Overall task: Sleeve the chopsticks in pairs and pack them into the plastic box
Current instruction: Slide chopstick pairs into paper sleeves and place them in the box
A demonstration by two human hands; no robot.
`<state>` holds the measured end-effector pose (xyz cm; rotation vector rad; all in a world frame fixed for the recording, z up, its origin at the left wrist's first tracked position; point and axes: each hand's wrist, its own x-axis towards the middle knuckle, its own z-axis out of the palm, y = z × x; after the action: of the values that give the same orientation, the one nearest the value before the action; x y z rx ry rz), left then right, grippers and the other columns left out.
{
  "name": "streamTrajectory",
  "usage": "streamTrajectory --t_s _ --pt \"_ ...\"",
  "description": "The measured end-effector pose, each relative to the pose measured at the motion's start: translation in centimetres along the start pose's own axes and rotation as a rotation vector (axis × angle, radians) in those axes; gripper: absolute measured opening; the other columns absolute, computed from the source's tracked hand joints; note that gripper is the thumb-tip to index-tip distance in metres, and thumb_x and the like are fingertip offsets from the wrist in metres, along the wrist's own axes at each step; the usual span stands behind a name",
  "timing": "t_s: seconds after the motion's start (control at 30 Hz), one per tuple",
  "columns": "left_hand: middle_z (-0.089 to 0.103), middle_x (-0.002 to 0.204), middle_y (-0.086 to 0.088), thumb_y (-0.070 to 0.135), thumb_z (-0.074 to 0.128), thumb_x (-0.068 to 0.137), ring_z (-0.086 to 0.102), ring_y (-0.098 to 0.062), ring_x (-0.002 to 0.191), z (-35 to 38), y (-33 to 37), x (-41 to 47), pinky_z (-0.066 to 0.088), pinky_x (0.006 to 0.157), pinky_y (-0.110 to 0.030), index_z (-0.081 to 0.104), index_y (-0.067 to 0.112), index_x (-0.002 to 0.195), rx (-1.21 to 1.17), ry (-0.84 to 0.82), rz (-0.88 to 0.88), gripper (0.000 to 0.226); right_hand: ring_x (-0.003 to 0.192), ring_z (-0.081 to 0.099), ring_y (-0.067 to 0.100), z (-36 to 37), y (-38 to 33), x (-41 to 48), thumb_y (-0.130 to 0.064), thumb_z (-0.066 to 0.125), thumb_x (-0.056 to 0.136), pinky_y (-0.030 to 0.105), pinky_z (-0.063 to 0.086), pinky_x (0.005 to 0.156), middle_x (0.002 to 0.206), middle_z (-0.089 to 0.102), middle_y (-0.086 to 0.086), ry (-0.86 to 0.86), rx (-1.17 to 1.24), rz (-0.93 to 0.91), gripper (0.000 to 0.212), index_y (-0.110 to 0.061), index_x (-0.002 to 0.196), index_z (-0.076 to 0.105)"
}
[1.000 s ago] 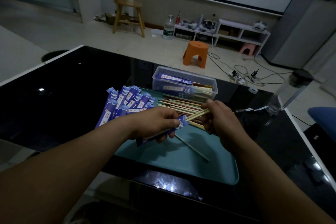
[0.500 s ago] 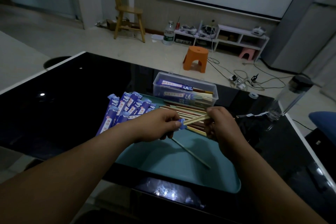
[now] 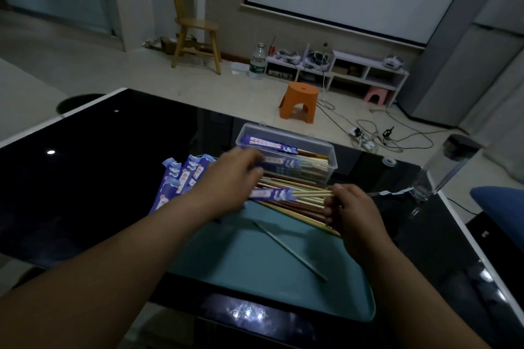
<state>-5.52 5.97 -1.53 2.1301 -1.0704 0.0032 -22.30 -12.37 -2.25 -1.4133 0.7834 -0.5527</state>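
Note:
My right hand (image 3: 350,208) grips the bare ends of a pair of pale chopsticks whose other half sits in a purple paper sleeve (image 3: 272,194), held level above the loose chopstick pile (image 3: 295,207). Blurred by motion, my left hand (image 3: 229,178) hovers over the fan of empty purple sleeves (image 3: 181,176), fingers loosely stretched toward the clear plastic box (image 3: 286,133); the sleeve's left end is just at its palm. Inside the box lie several sleeved pairs (image 3: 272,144). One single chopstick (image 3: 289,249) lies apart on the teal tray (image 3: 255,278).
The tray sits on a black glass table (image 3: 99,164). A clear plastic container with a dark lid (image 3: 445,167) and a tape roll (image 3: 389,161) are at the table's far right. Beyond the table are an orange stool (image 3: 300,102) and floor cables.
The chopstick pair went deeper into the sleeve. My left hand released the sleeve and moved up and forward toward the box, while my right hand kept hold of the chopstick ends.

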Motion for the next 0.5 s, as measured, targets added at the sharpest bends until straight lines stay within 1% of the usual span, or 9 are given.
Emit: streamTrajectory --t_s 0.1,0.17,0.23,0.3,0.37,0.5 --pt "0.065 0.109 0.001 0.025 0.056 0.100 0.062 -0.017 0.098 -1.4 -0.7 1.3 0.048 0.086 -0.033 0.063 0.022 0.112 -0.214 0.206 -0.139 0.014 0.057 0.046 0.016 -0.8 -0.9 1.0 -0.015 0.043 0.110 0.031 0.034 0.054 0.070 0.050 0.006 0.087 0.125 0.015 0.016 -0.009 0.101 0.055" --pt "0.067 0.104 0.002 0.022 0.056 0.099 0.063 -0.017 0.094 -2.0 -1.1 1.6 0.048 0.081 -0.031 0.063 0.021 0.108 -0.285 0.269 -0.203 0.011 0.059 0.043 0.014 -1.1 -2.2 2.2 -0.017 0.041 0.111 0.030 0.033 0.057 0.070 0.049 0.003 0.114 0.191 0.011 0.016 -0.010 0.105 0.054" --pt "0.067 0.098 0.006 0.023 0.056 0.101 0.063 -0.014 0.089 -2.0 -1.1 1.4 0.047 0.073 -0.028 0.062 0.021 0.107 -0.329 0.247 -0.243 0.010 0.058 0.041 0.012 -0.9 -3.6 3.9 -0.019 0.041 0.111 0.027 0.033 0.058 0.070 0.047 0.000 0.124 0.253 0.024 0.016 -0.011 0.105 0.054" --pt "0.066 0.096 0.010 0.024 0.055 0.101 0.061 -0.006 0.088 -1.8 -1.3 1.4 0.045 0.071 -0.026 0.061 0.022 0.107 -0.350 0.221 -0.258 0.008 0.054 0.044 0.010 -0.2 -4.9 6.1 -0.020 0.044 0.110 0.024 0.037 0.055 0.067 0.049 -0.001 0.166 0.271 0.075 0.016 -0.012 0.102 0.056" --pt "0.065 0.095 0.011 0.024 0.055 0.102 0.060 -0.002 0.086 -1.7 -1.3 1.5 0.043 0.068 -0.024 0.061 0.023 0.107 -0.367 0.206 -0.259 0.007 0.052 0.047 0.010 0.8 -6.0 8.1 -0.021 0.048 0.108 0.023 0.040 0.051 0.066 0.052 -0.002 0.223 0.250 0.142 0.016 -0.013 0.103 0.060" --pt "0.065 0.093 0.010 0.024 0.054 0.102 0.061 -0.007 0.085 -1.5 -1.4 1.6 0.045 0.068 -0.025 0.060 0.024 0.107 -0.379 0.196 -0.261 0.008 0.055 0.046 0.012 2.7 -7.3 10.9 -0.020 0.049 0.108 0.023 0.040 0.052 0.069 0.052 0.001 0.266 0.200 0.180 0.019 -0.011 0.096 0.062"
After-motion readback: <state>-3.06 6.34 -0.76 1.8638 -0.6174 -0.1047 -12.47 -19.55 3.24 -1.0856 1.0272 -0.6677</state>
